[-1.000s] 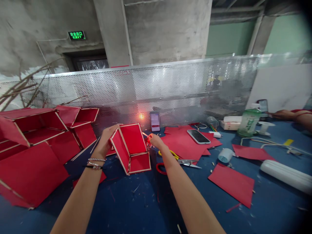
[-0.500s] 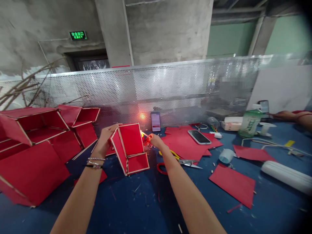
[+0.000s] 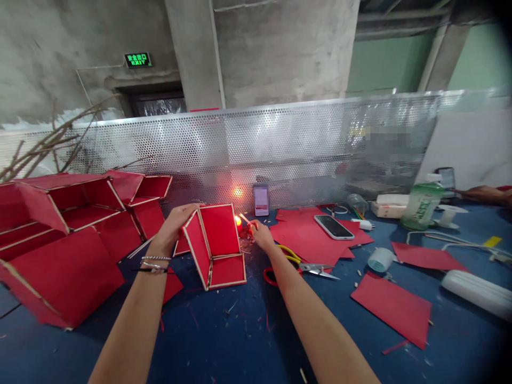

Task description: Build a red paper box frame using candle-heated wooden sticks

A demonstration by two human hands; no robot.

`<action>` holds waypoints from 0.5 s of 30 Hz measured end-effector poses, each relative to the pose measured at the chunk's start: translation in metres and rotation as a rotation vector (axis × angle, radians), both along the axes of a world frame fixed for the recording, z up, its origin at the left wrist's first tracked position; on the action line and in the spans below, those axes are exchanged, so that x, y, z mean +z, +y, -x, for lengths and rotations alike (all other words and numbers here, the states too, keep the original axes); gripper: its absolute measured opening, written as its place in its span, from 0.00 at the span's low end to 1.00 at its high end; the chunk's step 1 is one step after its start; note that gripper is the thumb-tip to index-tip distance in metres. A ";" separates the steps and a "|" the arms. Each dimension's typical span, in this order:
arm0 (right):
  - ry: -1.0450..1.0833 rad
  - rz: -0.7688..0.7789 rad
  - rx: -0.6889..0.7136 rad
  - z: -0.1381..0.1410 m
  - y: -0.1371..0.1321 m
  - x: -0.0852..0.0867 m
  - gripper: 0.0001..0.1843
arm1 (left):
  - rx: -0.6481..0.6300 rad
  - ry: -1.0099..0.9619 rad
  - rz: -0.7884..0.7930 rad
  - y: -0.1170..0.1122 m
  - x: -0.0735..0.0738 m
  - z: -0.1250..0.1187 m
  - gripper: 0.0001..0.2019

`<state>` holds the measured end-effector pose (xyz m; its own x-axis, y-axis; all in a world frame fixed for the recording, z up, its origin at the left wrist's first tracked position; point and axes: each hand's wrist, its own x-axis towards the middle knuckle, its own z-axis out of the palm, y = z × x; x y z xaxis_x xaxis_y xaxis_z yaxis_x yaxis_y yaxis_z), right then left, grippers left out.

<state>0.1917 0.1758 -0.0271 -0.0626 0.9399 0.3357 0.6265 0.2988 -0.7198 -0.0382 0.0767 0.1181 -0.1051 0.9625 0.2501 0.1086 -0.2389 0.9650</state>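
Note:
My left hand (image 3: 176, 229) is closed on the upper left edge of a red panel box (image 3: 217, 232), an open-sided piece edged with pale wooden strips. Its lower corner rests on or just above the blue table; I cannot tell which. Between the fingers of my right hand (image 3: 262, 234) is a thin pale stick (image 3: 244, 218), its tip beside a small bright flame (image 3: 238, 220) just right of the box. What burns under the flame is hard to make out among red scraps. Scissors with red and yellow handles (image 3: 294, 256) lie beside my right forearm.
Larger red boxes (image 3: 60, 266) stand at left, below bare branches (image 3: 60, 138). A phone (image 3: 261, 200) leans against the perforated metal screen (image 3: 296, 144). Red sheets (image 3: 296, 232), another phone (image 3: 334, 227), a green bottle (image 3: 422, 208) and cables lie right. Another person's hand (image 3: 482, 195) is at far right.
The whole view has shifted slightly, with things appearing further right. The stick's tip has drawn a little up and away from the flame. My left hand keeps its hold on the box.

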 end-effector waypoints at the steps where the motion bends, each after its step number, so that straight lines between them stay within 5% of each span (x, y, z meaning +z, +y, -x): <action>1: 0.038 0.010 -0.015 -0.001 0.000 0.000 0.14 | -0.009 0.001 0.005 -0.001 0.000 0.001 0.21; 15: -0.010 0.032 -0.026 0.001 0.000 -0.002 0.15 | 0.075 0.058 0.010 0.018 -0.008 0.014 0.18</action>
<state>0.1906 0.1756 -0.0294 -0.0415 0.9516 0.3045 0.6412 0.2591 -0.7223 -0.0518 0.0946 0.1099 -0.1623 0.9549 0.2487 0.1820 -0.2188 0.9587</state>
